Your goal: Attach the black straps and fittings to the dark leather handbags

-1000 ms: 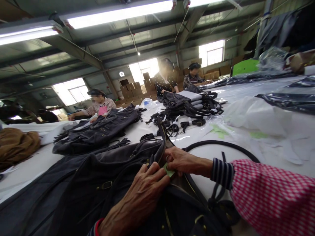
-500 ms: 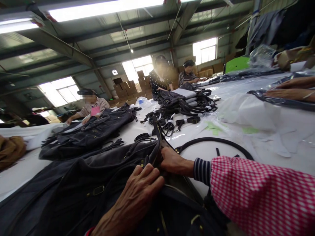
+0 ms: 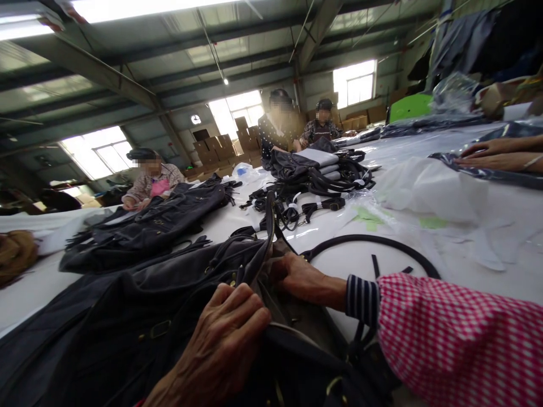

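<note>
A dark handbag [image 3: 123, 316] with brass fittings lies in front of me, its zipped mouth pulled apart. My left hand [image 3: 231, 333] is closed over the near edge of the opening, fingers curled round the fabric. From the right, my right hand [image 3: 297, 277] reaches into the mouth against the grey-brown lining [image 3: 297, 316]; its fingertips are hidden inside. The zipper edge [image 3: 270, 226] stands up just beyond the two hands. A round black handle [image 3: 382, 240] arches out over the table to the right.
Coiled black straps [image 3: 292, 212] lie beyond the bag, near stacked dark bags [image 3: 314, 164]. Another dark bag [image 3: 156, 220] is at left, a brown item [image 3: 14, 254] at the edge. Co-workers sit across the table; another person's hands [image 3: 500, 155] rest on a plastic-wrapped item at right.
My left hand has shifted slightly left with the bag's edge, and the opening looks wider. My right hand sits a little deeper in the mouth. The view has moved slightly.
</note>
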The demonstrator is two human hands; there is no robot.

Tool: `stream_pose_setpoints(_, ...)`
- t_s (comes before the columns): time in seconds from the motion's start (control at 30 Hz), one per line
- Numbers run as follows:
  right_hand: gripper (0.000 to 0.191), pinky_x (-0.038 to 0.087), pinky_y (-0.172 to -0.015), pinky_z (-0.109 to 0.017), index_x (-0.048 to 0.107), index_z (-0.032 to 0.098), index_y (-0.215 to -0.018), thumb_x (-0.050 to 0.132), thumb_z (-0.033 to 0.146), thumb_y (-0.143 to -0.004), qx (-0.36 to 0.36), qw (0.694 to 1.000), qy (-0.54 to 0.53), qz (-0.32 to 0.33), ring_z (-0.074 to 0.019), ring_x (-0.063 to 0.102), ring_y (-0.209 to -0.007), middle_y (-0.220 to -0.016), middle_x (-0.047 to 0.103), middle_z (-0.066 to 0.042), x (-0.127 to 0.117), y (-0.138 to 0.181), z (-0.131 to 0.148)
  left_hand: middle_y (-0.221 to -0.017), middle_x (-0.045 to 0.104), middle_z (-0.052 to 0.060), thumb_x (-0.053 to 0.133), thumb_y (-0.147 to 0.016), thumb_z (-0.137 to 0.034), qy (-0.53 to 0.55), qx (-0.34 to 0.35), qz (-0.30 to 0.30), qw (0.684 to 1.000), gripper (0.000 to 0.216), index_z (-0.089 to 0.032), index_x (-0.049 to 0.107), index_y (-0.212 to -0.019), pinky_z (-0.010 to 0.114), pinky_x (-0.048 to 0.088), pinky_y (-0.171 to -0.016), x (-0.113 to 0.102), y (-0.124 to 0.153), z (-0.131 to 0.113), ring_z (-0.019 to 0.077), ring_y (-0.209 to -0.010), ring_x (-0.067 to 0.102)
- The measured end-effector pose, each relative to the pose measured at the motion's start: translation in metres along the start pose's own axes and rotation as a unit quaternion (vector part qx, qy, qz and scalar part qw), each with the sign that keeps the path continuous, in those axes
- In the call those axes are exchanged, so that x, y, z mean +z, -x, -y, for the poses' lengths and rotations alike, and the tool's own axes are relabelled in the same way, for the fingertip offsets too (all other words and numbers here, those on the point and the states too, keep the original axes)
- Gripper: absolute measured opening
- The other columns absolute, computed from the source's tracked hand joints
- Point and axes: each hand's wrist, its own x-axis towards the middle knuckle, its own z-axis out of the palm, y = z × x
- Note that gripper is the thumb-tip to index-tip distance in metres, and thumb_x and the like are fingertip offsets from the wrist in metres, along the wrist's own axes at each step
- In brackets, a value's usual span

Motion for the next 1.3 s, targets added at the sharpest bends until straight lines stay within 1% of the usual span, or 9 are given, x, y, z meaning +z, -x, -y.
stream_pose_setpoints(0.1, 0.018, 0.040, -0.060, -0.022, 0.072, 0.013, -0.074, 0.059, 0.004, -0.065, -0.039, 0.997, 0.044, -0.045, -0.0151, 0.060, -0.072, -0.074, 0.070, -0.002, 0.005, 0.000, -0.002, -0.084, 0.060, 0.001, 0.048, -0.094, -0.005, -0.002, 0.008, -0.008, 1.000, 0.017, -0.020, 0.054, -0.089, 0.038, 0.029, -0.074, -0.001, -0.001, -0.001, 0.0189, -0.081, 0.047)
stream_pose_setpoints(0.33, 0.021, 0.041, -0.065, -0.025, 0.076, 0.015, -0.079, 0.058, 0.008, -0.072, -0.006, 0.982, 0.180, -0.051, -0.0174, 0.064, -0.074, -0.080, 0.075, -0.005, 0.007, 0.003, 0.008, -0.082, 0.060, 0.002, 0.049, -0.093, -0.005, -0.001, 0.010, -0.012, 1.000, 0.016, -0.019, 0.055, -0.087, 0.038, 0.029, -0.073, -0.001, -0.005, -0.002, 0.0193, -0.080, 0.047)
stream_pose_setpoints(0.6, 0.027, 0.045, -0.070, -0.032, 0.072, 0.016, -0.108, 0.059, 0.026, -0.086, 0.003, 0.930, 0.365, -0.041, -0.0291, 0.071, -0.092, -0.100, 0.076, -0.015, 0.003, -0.010, 0.002, -0.082, 0.059, 0.003, 0.047, -0.092, -0.004, -0.006, 0.015, -0.021, 1.000, 0.018, -0.019, 0.054, -0.086, 0.039, 0.027, -0.072, 0.000, -0.004, -0.001, 0.0200, -0.080, 0.046)
stream_pose_setpoints(0.8, 0.025, 0.045, -0.073, -0.031, 0.074, 0.018, -0.102, 0.056, 0.026, -0.088, -0.064, 0.933, 0.353, -0.012, -0.0261, 0.070, -0.089, -0.097, 0.076, -0.013, -0.001, -0.005, 0.003, -0.083, 0.059, 0.003, 0.048, -0.092, -0.004, -0.004, 0.017, -0.019, 1.000, 0.017, -0.018, 0.054, -0.087, 0.039, 0.027, -0.074, -0.001, -0.003, -0.002, 0.0206, -0.082, 0.046)
stream_pose_setpoints(0.97, 0.024, 0.040, -0.063, -0.025, 0.073, 0.012, -0.086, 0.052, 0.008, -0.074, -0.089, 0.972, 0.196, 0.096, -0.0158, 0.060, -0.071, -0.082, 0.072, -0.005, -0.019, 0.003, 0.005, -0.081, 0.059, 0.003, 0.046, -0.093, -0.003, 0.000, 0.020, -0.026, 0.999, 0.019, -0.019, 0.055, -0.087, 0.039, 0.027, -0.073, -0.003, -0.001, -0.003, 0.0201, -0.080, 0.045)
stream_pose_setpoints(1.07, 0.022, 0.040, -0.064, -0.024, 0.071, 0.012, -0.087, 0.052, 0.007, -0.076, -0.091, 0.985, 0.140, 0.053, -0.0143, 0.057, -0.071, -0.079, 0.067, -0.002, -0.031, 0.022, 0.007, -0.082, 0.059, 0.003, 0.046, -0.092, -0.003, 0.007, 0.017, -0.024, 1.000, 0.018, -0.018, 0.055, -0.088, 0.039, 0.028, -0.074, -0.002, -0.001, -0.003, 0.0200, -0.081, 0.046)
stream_pose_setpoints(1.13, 0.015, 0.039, -0.068, -0.025, 0.069, 0.014, -0.089, 0.057, 0.013, -0.081, -0.111, 0.979, 0.166, 0.048, -0.0146, 0.057, -0.075, -0.083, 0.066, -0.001, -0.034, 0.041, 0.010, -0.082, 0.060, 0.003, 0.046, -0.093, -0.004, 0.009, 0.008, -0.015, 1.000, 0.018, -0.018, 0.055, -0.086, 0.039, 0.028, -0.074, -0.002, -0.002, -0.004, 0.0200, -0.082, 0.046)
stream_pose_setpoints(1.2, 0.007, 0.039, -0.072, -0.026, 0.067, 0.017, -0.090, 0.062, 0.018, -0.085, -0.134, 0.960, 0.229, 0.091, -0.0159, 0.058, -0.081, -0.090, 0.065, -0.002, -0.034, 0.057, 0.012, -0.082, 0.060, 0.002, 0.044, -0.094, -0.006, 0.012, -0.004, -0.001, 1.000, 0.019, -0.018, 0.055, -0.085, 0.039, 0.030, -0.075, -0.003, -0.004, -0.005, 0.0199, -0.082, 0.048)
stream_pose_setpoints(1.3, 0.005, 0.038, -0.072, -0.027, 0.063, 0.017, -0.089, 0.060, 0.015, -0.086, -0.139, 0.927, 0.333, 0.106, -0.0161, 0.057, -0.082, -0.094, 0.064, -0.004, -0.026, 0.068, 0.013, -0.084, 0.062, 0.001, 0.047, -0.098, -0.015, 0.005, -0.024, 0.022, 0.999, 0.017, -0.020, 0.057, -0.085, 0.041, 0.035, -0.086, -0.007, -0.005, -0.007, 0.0192, -0.084, 0.052)
